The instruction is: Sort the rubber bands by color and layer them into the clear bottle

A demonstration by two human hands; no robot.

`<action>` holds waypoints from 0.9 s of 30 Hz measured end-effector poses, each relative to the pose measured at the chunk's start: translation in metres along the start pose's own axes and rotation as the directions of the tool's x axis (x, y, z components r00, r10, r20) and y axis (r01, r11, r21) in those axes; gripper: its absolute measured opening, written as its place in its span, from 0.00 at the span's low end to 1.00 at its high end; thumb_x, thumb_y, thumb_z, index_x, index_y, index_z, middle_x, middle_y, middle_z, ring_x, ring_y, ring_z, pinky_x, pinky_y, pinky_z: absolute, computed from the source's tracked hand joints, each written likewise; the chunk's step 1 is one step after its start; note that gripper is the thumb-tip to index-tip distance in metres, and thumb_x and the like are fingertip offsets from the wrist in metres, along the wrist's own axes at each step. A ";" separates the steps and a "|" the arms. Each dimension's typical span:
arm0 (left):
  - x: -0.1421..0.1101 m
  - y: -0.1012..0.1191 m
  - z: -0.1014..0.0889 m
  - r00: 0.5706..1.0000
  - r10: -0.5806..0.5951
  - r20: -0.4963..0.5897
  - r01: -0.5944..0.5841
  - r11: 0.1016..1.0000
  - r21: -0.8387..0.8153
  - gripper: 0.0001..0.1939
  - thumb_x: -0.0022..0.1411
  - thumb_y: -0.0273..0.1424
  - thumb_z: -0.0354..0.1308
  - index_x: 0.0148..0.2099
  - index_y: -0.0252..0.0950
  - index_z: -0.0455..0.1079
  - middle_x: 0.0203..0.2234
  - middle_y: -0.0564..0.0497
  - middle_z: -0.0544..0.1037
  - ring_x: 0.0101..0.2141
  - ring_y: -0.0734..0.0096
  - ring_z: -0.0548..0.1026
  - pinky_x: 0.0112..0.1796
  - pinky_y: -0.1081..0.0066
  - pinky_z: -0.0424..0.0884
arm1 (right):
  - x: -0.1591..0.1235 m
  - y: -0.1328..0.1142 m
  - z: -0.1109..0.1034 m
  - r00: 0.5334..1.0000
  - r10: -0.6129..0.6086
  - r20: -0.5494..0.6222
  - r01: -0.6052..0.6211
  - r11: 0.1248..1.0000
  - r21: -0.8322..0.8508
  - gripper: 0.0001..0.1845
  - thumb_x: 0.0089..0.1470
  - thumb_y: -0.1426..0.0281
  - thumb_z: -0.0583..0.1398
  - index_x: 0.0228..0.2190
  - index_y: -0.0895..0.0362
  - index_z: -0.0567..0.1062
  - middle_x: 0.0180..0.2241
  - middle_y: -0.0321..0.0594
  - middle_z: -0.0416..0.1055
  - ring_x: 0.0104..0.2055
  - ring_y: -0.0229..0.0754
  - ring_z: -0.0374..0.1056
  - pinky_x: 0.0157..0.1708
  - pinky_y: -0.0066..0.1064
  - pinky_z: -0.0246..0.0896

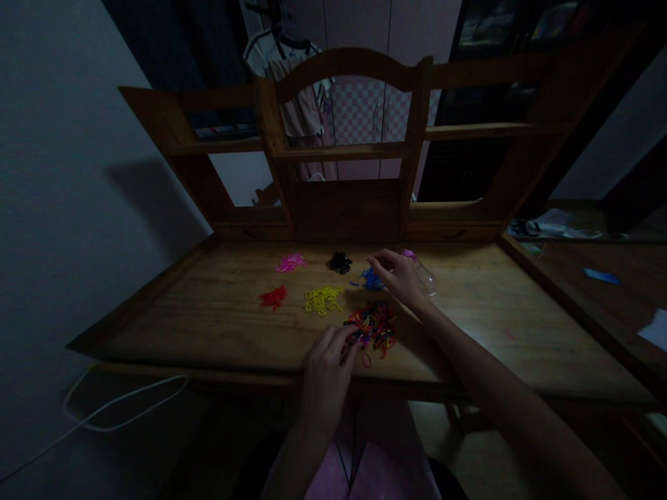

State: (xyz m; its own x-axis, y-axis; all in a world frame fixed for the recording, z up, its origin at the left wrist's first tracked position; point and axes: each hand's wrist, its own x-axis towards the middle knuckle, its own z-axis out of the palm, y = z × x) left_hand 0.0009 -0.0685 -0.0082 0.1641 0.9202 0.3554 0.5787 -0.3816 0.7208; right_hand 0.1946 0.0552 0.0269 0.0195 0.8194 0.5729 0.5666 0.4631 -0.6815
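Note:
At the near edge of a mixed heap of small coloured rubber bands [383, 323], my left hand [329, 357] rests with fingers bent and touching the bands. What lies between its fingertips is too dark to make out. My right hand [400, 274] hovers over the blue rubber bands [371, 280], thumb and fingertips pinched together. Anything in that pinch is too small to see. Farther left are separate piles of yellow rubber bands [322, 300], red rubber bands [274, 297], black rubber bands [339, 262] and pink rubber bands [290, 262].
A clear plastic bottle [426, 278] with a pink top lies behind my right hand. The wooden desk [208, 312] has a raised shelf unit [344, 149] along its back. One loose band [367, 360] sits near the front edge. A white cable [125, 410] hangs at the left.

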 end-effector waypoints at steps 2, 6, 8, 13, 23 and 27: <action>0.005 0.003 -0.004 1.000 0.028 -0.011 -0.028 1.000 0.003 0.10 0.64 0.28 0.56 0.47 0.42 0.72 0.40 0.51 0.75 0.41 0.67 0.75 0.44 0.67 0.71 | 0.004 0.000 -0.005 1.000 0.014 0.003 -0.014 1.000 0.018 0.16 0.60 0.60 0.55 0.34 0.58 0.77 0.29 0.39 0.75 0.29 0.38 0.68 0.28 0.27 0.58; 0.020 0.004 -0.013 0.997 0.069 -0.024 -0.069 0.997 0.021 0.09 0.64 0.28 0.56 0.46 0.41 0.73 0.41 0.50 0.75 0.42 0.66 0.74 0.45 0.67 0.70 | 0.014 0.000 -0.030 0.962 0.030 0.273 -0.045 0.998 0.050 0.16 0.56 0.59 0.59 0.35 0.58 0.79 0.28 0.39 0.75 0.27 0.36 0.66 0.26 0.26 0.57; 0.025 0.001 -0.014 0.997 0.069 -0.021 -0.068 0.998 0.014 0.08 0.64 0.29 0.57 0.44 0.40 0.74 0.39 0.50 0.75 0.40 0.67 0.75 0.42 0.68 0.71 | 0.017 -0.001 -0.043 0.850 0.014 0.527 -0.038 0.999 0.036 0.15 0.52 0.59 0.62 0.36 0.57 0.80 0.28 0.37 0.75 0.26 0.35 0.66 0.26 0.25 0.56; 0.027 -0.015 -0.006 0.998 0.020 -0.062 -0.028 0.992 -0.124 0.09 0.65 0.35 0.55 0.39 0.38 0.75 0.36 0.49 0.77 0.38 0.67 0.76 0.42 0.70 0.71 | 0.013 -0.002 -0.052 0.647 0.012 0.762 0.037 0.998 -0.047 0.11 0.47 0.66 0.66 0.36 0.53 0.81 0.33 0.36 0.78 0.32 0.37 0.69 0.31 0.26 0.59; 0.029 -0.030 -0.006 0.979 -0.203 0.022 0.192 0.878 -0.439 0.13 0.60 0.40 0.59 0.38 0.34 0.73 0.33 0.49 0.79 0.37 0.66 0.78 0.39 0.72 0.73 | 0.009 0.008 -0.036 0.556 0.010 0.831 0.031 0.999 -0.033 0.12 0.47 0.69 0.65 0.37 0.54 0.81 0.34 0.37 0.78 0.34 0.39 0.71 0.32 0.27 0.62; 0.028 -0.030 -0.008 0.972 -0.230 0.043 0.223 0.858 -0.463 0.15 0.60 0.42 0.59 0.39 0.33 0.74 0.33 0.48 0.79 0.36 0.65 0.78 0.39 0.71 0.73 | 0.010 0.011 -0.037 0.543 0.018 0.840 -0.021 1.000 -0.008 0.11 0.47 0.68 0.66 0.36 0.54 0.81 0.33 0.37 0.79 0.33 0.39 0.72 0.32 0.26 0.63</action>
State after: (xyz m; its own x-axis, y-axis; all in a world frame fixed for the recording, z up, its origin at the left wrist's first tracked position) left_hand -0.0184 -0.0318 -0.0155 0.0611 0.9861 0.1543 0.1628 -0.1624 0.9732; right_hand 0.2315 0.0556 0.0420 -0.6707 0.7370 -0.0840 0.5727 0.4426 -0.6900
